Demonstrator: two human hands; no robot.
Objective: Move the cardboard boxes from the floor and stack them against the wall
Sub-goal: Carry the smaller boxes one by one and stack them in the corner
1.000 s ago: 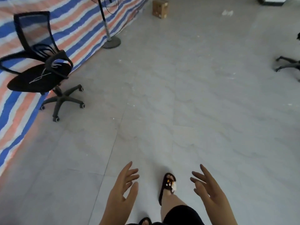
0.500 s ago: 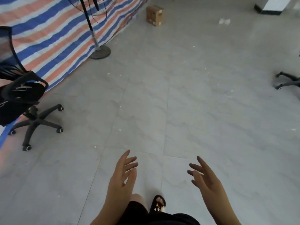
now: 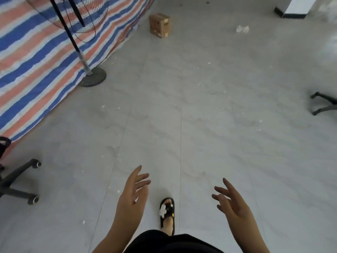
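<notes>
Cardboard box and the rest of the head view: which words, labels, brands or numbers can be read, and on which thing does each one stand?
No text can be read.
Box: dark print on the left face and pale labels on the right face, too small and blurred to read.
Tarp: stripes only, no text.
Sandal: a white and a yellow ornament, no letters.

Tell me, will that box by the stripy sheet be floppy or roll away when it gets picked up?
Probably neither. The box looks stiff, with square corners and closed flaps. Its flat sides should stop it rolling. It looks small, so it's likely light, though its contents can't be seen.
</notes>
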